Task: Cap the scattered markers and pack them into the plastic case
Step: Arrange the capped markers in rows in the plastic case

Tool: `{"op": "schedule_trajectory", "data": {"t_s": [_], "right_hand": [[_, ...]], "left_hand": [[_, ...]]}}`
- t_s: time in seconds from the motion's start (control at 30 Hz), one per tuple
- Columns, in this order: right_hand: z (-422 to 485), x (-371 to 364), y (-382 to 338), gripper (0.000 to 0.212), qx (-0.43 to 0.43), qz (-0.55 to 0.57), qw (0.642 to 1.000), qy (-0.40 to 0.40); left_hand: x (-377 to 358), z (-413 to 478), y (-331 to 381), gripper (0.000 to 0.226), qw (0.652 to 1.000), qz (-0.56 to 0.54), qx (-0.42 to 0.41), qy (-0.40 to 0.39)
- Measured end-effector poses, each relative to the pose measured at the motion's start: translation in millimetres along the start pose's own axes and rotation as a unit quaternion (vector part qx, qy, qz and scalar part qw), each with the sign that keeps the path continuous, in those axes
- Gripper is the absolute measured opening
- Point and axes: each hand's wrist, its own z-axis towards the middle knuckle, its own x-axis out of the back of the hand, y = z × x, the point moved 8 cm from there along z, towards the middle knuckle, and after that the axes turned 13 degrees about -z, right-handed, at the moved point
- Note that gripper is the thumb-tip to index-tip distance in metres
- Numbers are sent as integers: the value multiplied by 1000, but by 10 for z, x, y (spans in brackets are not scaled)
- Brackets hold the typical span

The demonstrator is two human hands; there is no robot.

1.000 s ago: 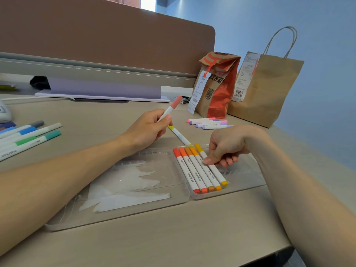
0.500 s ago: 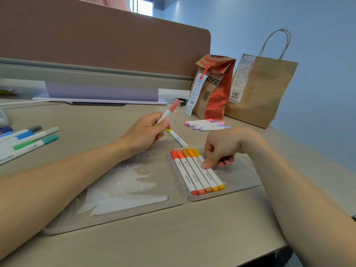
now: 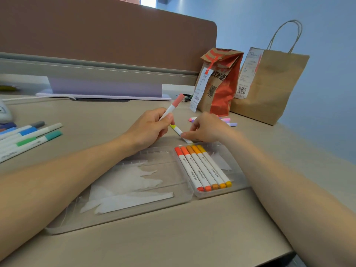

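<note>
Yellow marker (image 3: pixel 177 129) lies diagonal, just beyond the case (image 3: pixel 238 170) far edge.
Your R hand (image 3: pixel 207 130) pinches its near-right end; L hand (image 3: pixel 148 130) grips pink marker (image 3: pixel 173 106).

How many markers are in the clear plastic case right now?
5, side by side in the clear plastic case, right half: red marker, orange-red marker, brown marker, orange marker, yellow marker. None looks hidden.

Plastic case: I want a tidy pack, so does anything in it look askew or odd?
In the plastic case, the five markers lie parallel in the right half, caps on. Only the ragged white patches in the left half look odd: torn film or glare, I cannot tell.
</note>
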Motion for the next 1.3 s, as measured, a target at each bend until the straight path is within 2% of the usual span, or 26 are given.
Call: {"op": "schedule_trajectory", "data": {"t_s": [0.07,0.17,0.43,0.6,0.7,0.77,0.8,0.83,0.9,1.0,1.17,1.3], "right_hand": [[45,-60,-30,40,-1,-11,1000,-11],[49,-69,-69,31,-4,-40,999,-21],[41,-5,-70,13,6,-92,995,22],[3,-21,-108,13,9,-128,991,22],[-62,211,26,21,-33,-40,994,99],[-162,450,160,20,-50,76,986,141],[-239,523,228,19,-58,147,979,132],[-309,540,288,19,-65,209,971,99],[-471,440,349,19,-60,259,964,-28],[-706,210,356,21,-37,183,961,-202],[-861,-1,253,27,-17,86,941,-327],[-921,-40,234,31,-23,44,931,-361]], "left_hand": [[5,3,-5,27,1000,-4,2,-1],[3,8,-11,27,1000,-8,4,0],[-8,-5,7,27,1000,0,3,1],[4,0,-10,26,1000,-11,0,1],[4,3,-10,27,1000,-5,1,0],[4,1,-7,28,1000,0,2,-4],[2,0,-4,28,1000,2,3,-6],[2,0,-1,28,1000,6,2,-7],[1,-5,8,28,1000,11,1,-7],[0,-14,18,27,1000,13,1,-5],[-3,-20,16,28,1000,18,0,-6],[-12,-26,27,28,1000,23,-1,-8]]}}
